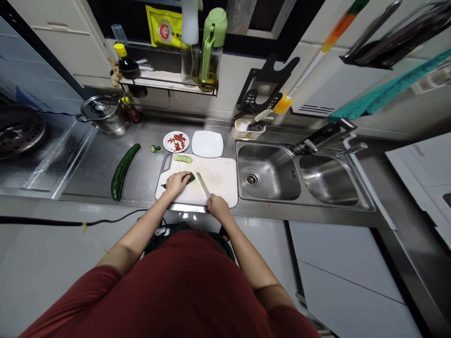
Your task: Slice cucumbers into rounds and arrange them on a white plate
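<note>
My left hand [177, 183] is closed over a cut cucumber [191, 178] lying on the white cutting board [221, 176]. One end of it shows to the right of my fingers and the other to the left; the middle is hidden. My right hand [217, 206] grips a knife [203, 184] by its handle, the blade pointing away from me and just right of the cucumber's cut end. A row of cucumber slices [182, 159] lies along the board's far left edge. Beyond the board sit a plate of chopped red pieces [176, 142] and a white plate [207, 143].
A whole cucumber [124, 172] and small cucumber ends [155, 149] lie on the counter to the left. A steel pot [104, 117] stands farther back. The double sink [269, 171] adjoins the board's right side. Bottles stand on a wall rack [169, 83] above the counter.
</note>
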{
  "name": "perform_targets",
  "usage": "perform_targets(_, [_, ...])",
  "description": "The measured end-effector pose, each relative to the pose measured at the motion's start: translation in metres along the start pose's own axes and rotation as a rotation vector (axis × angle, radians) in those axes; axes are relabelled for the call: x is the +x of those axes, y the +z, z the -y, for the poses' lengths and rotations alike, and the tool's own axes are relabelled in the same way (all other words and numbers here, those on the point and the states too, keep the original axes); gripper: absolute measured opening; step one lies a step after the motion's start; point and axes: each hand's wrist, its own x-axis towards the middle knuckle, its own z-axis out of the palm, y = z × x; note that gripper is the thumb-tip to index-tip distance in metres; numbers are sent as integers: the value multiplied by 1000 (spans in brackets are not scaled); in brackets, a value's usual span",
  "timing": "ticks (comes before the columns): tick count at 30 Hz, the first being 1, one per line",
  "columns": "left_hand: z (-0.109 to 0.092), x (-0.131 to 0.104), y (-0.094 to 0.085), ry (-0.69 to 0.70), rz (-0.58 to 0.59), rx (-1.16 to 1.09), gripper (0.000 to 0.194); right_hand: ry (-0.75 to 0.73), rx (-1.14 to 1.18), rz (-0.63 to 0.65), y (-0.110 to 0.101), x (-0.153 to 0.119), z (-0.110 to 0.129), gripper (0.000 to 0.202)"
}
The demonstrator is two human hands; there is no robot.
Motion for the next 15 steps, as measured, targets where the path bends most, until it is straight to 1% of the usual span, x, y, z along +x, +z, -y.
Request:
perform_targets(6, [5,10,-1,-143,11,67,40,0,-43,-39,0,4,0,28])
perform_targets(10, [7,14,0,-187,7,73,41,27,-76,-52,-1,5,-1,29])
perform_targets(15, [8,11,2,-212,-26,44,42,53,-94,-85,-4,3,-5,30])
